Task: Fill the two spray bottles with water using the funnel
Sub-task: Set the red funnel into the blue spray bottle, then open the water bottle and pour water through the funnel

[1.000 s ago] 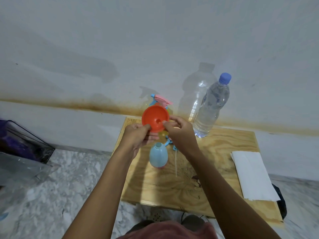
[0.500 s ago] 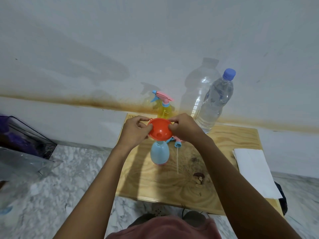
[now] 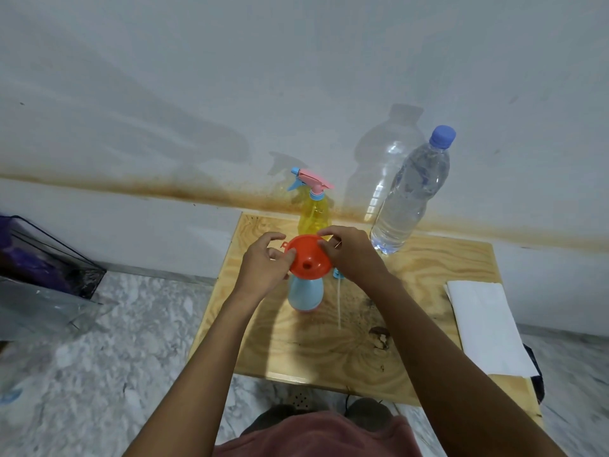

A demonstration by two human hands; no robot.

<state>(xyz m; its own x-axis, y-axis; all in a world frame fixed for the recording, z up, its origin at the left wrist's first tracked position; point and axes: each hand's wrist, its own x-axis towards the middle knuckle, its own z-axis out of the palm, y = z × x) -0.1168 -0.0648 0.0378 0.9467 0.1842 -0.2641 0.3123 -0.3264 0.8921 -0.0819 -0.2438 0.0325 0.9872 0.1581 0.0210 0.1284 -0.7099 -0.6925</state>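
An orange funnel [image 3: 308, 257] sits in the neck of the light blue spray bottle [image 3: 304, 293], which stands uncapped on the wooden table [image 3: 412, 324]. My left hand [image 3: 265, 263] pinches the funnel's left rim; my right hand [image 3: 351, 253] pinches its right rim. The blue bottle's spray head with its white dip tube [image 3: 338, 301] lies on the table just right of it, mostly behind my right hand. Behind the funnel stands the yellow spray bottle [image 3: 313, 214] with its pink and blue head on. At the back right a capped clear water bottle [image 3: 413, 196] stands upright.
A folded white cloth [image 3: 484, 321] lies at the table's right edge. The table stands against a stained white wall. On the marble floor at left are a dark wire rack [image 3: 49, 258] and clear plastic sheeting [image 3: 39, 311].
Both hands brought the funnel down from in front of the yellow bottle, turned it mouth-up, and set its spout into the blue bottle's neck.
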